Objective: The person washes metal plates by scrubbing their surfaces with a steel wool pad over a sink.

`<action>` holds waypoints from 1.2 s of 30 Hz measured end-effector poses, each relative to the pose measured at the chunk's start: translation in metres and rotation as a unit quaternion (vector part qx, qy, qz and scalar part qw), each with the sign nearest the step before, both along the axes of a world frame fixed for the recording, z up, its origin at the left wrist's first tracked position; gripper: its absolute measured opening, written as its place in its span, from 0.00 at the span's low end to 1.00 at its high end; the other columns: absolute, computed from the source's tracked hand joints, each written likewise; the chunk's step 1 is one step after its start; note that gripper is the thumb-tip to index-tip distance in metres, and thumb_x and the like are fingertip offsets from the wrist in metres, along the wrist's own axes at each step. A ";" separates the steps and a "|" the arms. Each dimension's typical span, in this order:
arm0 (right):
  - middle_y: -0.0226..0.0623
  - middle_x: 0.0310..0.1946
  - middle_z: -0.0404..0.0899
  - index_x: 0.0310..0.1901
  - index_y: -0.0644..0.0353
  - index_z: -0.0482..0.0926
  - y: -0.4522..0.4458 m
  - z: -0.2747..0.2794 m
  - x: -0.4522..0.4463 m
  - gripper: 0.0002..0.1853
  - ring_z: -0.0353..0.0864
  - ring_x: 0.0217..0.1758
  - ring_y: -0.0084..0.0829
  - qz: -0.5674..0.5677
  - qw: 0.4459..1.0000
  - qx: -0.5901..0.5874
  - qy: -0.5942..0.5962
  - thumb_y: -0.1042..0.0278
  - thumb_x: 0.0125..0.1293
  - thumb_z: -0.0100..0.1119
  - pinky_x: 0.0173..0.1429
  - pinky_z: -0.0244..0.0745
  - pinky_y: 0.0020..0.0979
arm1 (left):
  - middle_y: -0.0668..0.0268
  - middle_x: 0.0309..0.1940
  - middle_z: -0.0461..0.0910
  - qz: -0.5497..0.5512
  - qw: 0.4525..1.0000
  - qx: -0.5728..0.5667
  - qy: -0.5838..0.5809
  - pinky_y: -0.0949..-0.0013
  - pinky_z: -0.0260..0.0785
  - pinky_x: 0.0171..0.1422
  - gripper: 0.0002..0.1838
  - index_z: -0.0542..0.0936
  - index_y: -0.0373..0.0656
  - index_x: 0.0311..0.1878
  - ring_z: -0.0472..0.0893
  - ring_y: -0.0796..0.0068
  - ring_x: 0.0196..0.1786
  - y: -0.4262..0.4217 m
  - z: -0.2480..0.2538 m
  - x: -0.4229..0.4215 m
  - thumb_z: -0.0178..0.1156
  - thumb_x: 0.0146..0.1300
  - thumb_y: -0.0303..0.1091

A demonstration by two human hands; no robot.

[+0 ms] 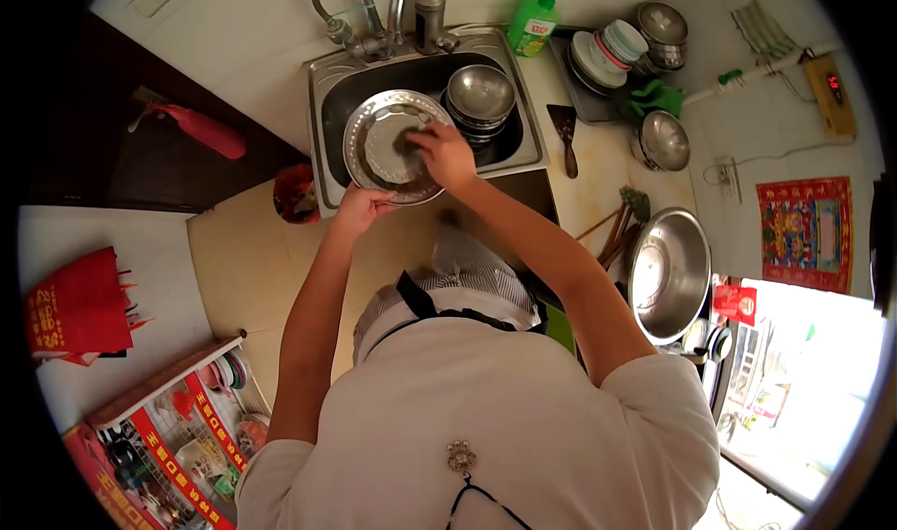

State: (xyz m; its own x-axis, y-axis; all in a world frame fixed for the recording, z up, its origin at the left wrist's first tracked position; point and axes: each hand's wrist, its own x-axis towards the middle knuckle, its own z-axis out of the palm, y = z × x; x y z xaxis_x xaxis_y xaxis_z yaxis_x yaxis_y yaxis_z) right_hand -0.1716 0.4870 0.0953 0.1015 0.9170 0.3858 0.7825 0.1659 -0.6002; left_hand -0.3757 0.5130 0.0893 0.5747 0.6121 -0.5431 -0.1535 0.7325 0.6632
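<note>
Over the left part of the sink (pixel 320 147), a round metal plate (pixel 381 147) with a patterned rim is tilted. My left hand (pixel 363 209) grips its near edge, fingers closed on the rim. On the right side of the plate, my right hand (pixel 443 156) has its fingers bunched over a dark, blurred scrubber (pixel 412 141) against the plate's inner surface. Stacked metal bowls (pixel 480 93) stand in the sink just right of the plate. Two faucets (pixel 432 21) rise behind the sink.
A green soap bottle (pixel 534 26) stands behind the sink's right corner. Right of the sink are a spatula (pixel 566 138), a tray with stacked bowls (pixel 598 61), a metal bowl (pixel 663 141) and a large metal basin (pixel 669 276). A red bag (pixel 295 194) hangs at the left.
</note>
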 end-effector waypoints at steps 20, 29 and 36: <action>0.36 0.42 0.73 0.46 0.44 0.80 0.076 0.000 0.010 0.17 0.72 0.43 0.40 0.194 0.978 0.070 -0.015 0.68 0.51 0.60 0.46 0.67 0.40 | 0.57 0.40 0.79 0.101 0.993 -0.007 0.053 0.64 0.78 0.41 0.19 0.72 0.35 0.49 0.82 0.63 0.39 0.040 -0.001 0.051 0.59 0.51 0.16; 0.35 0.36 0.73 0.43 0.46 0.79 0.085 -0.004 0.055 0.17 0.74 0.41 0.41 0.140 0.989 -0.041 -0.030 0.69 0.48 0.60 0.42 0.69 0.42 | 0.59 0.43 0.78 0.185 0.982 -0.028 0.004 0.64 0.78 0.42 0.23 0.70 0.38 0.52 0.81 0.64 0.40 0.048 -0.004 0.056 0.57 0.51 0.15; 0.36 0.45 0.75 0.49 0.46 0.79 0.106 0.001 0.034 0.22 0.73 0.43 0.39 0.222 0.974 0.047 -0.014 0.68 0.48 0.63 0.48 0.69 0.39 | 0.58 0.45 0.77 0.150 0.987 -0.050 0.015 0.63 0.78 0.46 0.25 0.70 0.38 0.55 0.81 0.63 0.44 0.041 -0.012 0.072 0.56 0.51 0.13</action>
State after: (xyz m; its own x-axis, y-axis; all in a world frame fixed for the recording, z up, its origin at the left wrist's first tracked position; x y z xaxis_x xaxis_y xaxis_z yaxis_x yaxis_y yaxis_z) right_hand -0.1379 0.5928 0.0964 -0.3087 0.8281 0.4679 0.6368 0.5454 -0.5450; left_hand -0.3038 0.5544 0.0777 0.3580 0.6945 -0.6241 -0.3549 0.7195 0.5970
